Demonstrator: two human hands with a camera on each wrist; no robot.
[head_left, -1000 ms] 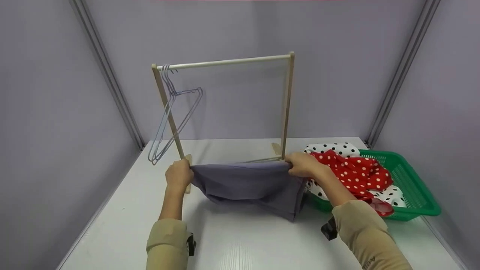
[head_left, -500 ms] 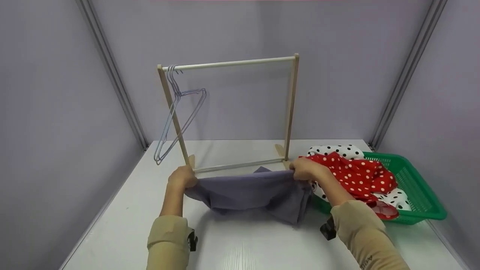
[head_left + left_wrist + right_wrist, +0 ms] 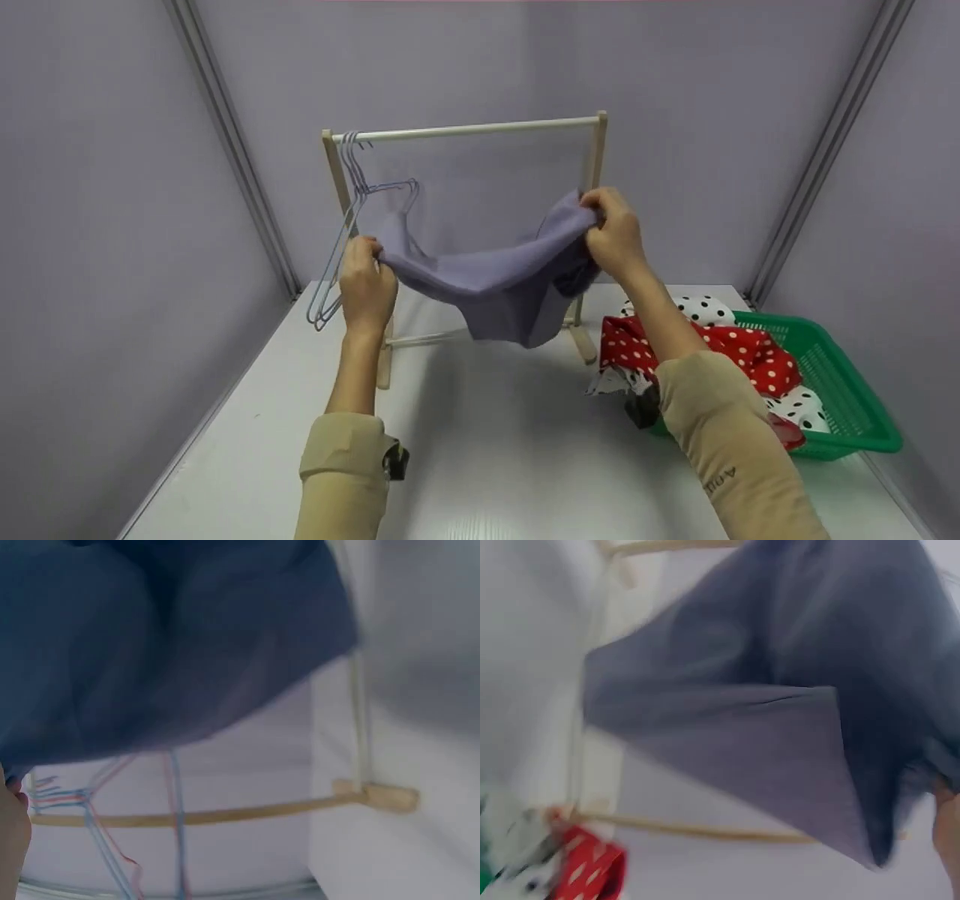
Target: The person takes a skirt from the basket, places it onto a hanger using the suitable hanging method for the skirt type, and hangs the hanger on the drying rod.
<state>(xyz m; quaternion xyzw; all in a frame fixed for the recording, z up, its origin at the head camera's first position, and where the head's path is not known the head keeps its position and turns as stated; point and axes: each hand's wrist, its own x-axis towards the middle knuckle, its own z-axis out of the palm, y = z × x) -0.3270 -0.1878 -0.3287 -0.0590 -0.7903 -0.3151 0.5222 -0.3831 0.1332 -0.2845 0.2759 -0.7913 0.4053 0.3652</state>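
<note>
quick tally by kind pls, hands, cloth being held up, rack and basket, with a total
Left hand and right hand: 2
Held purple cloth: 1
Rack: 1
Green basket: 1
Total: 5

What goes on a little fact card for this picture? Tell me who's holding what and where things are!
Left grip: pinches one side of the purple cloth
Right grip: pinches the other side
Purple cloth: held above the table, sagging in the middle
Hangers: hung on the rack, near its left end
Green basket: at right, holding spotted cloths
</note>
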